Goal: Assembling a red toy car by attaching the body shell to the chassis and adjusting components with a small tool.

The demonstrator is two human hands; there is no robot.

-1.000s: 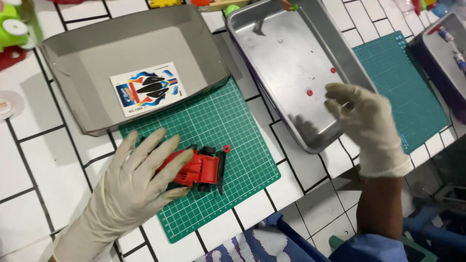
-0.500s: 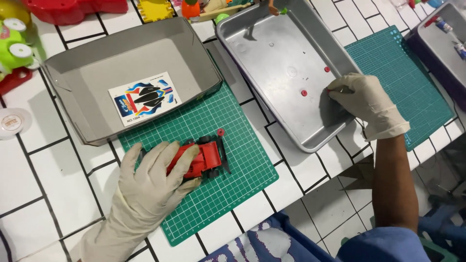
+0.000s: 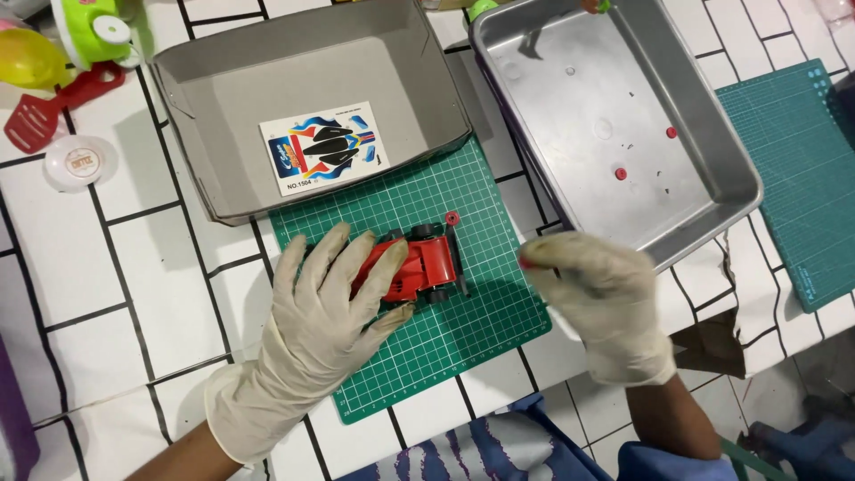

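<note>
A red toy race car with black wheels lies on a green cutting mat. My left hand, in a pale glove, lies over the car's rear half and holds it down on the mat. My right hand, also gloved, hovers just right of the car, over the mat's right edge. It pinches a small red part between its fingertips. A metal tray behind it contains two small red round parts.
A grey cardboard box lid with a sticker sheet lies behind the mat. Green and yellow toys, a red toy spatula and a small round lid sit at the far left. A second, teal mat lies right.
My right hand has left the metal tray and come back toward the car with a small red part in its fingertips. My left hand stays on the car.
</note>
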